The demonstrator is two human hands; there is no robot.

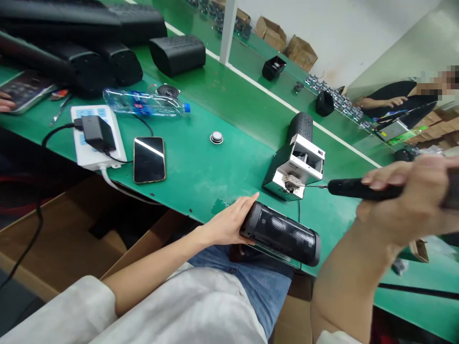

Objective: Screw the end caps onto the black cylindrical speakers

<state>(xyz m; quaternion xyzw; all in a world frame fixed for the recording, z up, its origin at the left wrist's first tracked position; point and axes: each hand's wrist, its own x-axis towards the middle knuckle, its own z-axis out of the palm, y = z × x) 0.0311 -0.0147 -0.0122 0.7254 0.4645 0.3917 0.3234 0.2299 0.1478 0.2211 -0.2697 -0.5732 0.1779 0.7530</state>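
Observation:
My left hand (234, 222) is wrapped round one end of a black cylindrical speaker (283, 235), which lies tilted at the table's front edge above my lap. Two patches of perforated grille show on its upper face. In my right hand (412, 200) is a black electric screwdriver (358, 189), held level, its thin bit pointing left. The bit's tip reaches the front outlet of a white and black screw feeder (297, 167); whether it touches a screw there is too small to tell. Behind the feeder stands a dark textured speaker shell (301, 125).
On the green table (236, 162) lie a small round silver part (216, 138), a phone (149, 160), a plastic bottle (143, 102) and a power strip (96, 157) with a charger. Black speaker shells (179, 55) pile up at left. Another person (398, 100) sits across the table.

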